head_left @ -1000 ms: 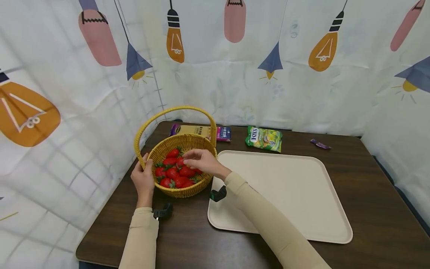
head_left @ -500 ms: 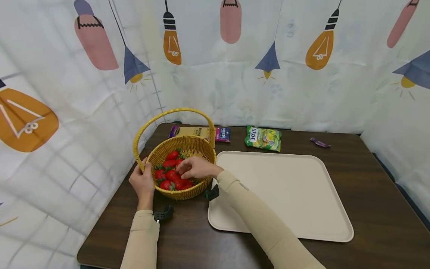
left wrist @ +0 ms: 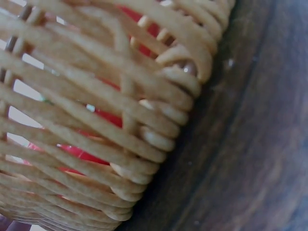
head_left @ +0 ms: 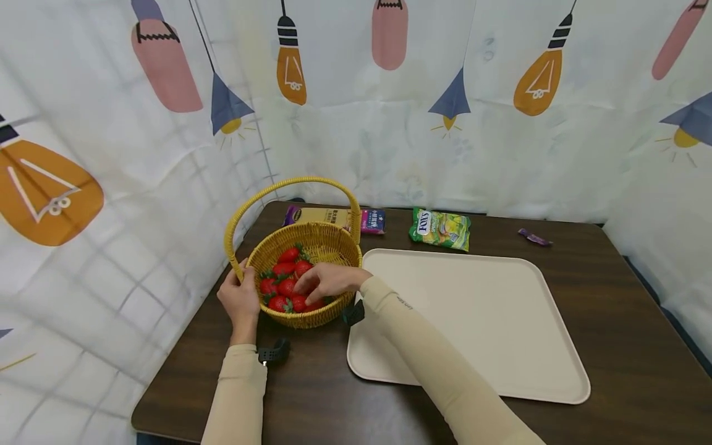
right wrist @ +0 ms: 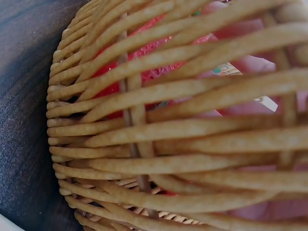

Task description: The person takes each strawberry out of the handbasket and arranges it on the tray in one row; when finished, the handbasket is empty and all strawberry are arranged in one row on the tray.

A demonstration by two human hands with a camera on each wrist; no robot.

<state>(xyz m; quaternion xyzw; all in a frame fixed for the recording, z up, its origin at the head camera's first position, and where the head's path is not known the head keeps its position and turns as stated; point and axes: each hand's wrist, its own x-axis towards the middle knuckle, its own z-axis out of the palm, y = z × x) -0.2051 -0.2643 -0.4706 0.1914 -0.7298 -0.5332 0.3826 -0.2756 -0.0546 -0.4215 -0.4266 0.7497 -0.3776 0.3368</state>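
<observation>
A yellow woven basket (head_left: pixel 303 320) with a tall arched handle stands on the table, holding several red strawberries (head_left: pixel 283 269) with green leaves. My left hand (head_left: pixel 240 303) grips the basket's left side where the handle meets the rim. Inside the basket, my right hand (head_left: pixel 332 280) reaches over from the right, its bent fingers and thumb down at the strawberries on the near right. Whether they pinch a strawberry is hidden. The left wrist view shows the basket's woven wall (left wrist: pixel 86 115) close up. Through the weave in the right wrist view appear a red strawberry (right wrist: pixel 144 62) and parts of the right hand.
A cream tray (head_left: pixel 473 321) lies right of the basket, partly under the right sleeve. Behind are a yellow-and-purple packet (head_left: pixel 322 216), a green candy bag (head_left: pixel 439 229) and a small purple wrapped sweet (head_left: pixel 535 237). Printed curtains hang around the dark wooden table.
My right hand has moved lower in the basket, from the upper strawberries to those at the near right. The left hand keeps its grip on the basket.
</observation>
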